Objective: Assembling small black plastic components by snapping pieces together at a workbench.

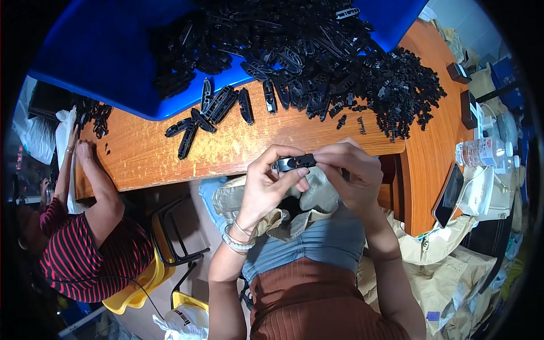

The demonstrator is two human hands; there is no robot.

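Just off the table's front edge, above my lap, my left hand (271, 181) pinches a long black plastic part (294, 162) between thumb and fingers. At its other end, the fingertips of my right hand (354, 170) are closed on or against the same part; whether they also hold a small piece is hidden. Larger black plastic parts (218, 105) like it lie loose on the wooden table (238, 153) beyond my hands. Farther right is a heap of small black clip-like pieces (405, 90).
A blue bin (102, 62) at the back spills a big pile of black parts. Along the right side are water bottles (481, 153), a phone (447, 195) and dark boxes (469, 109). A co-worker in a striped shirt (96, 255) sits on a yellow chair (164, 272) at left.
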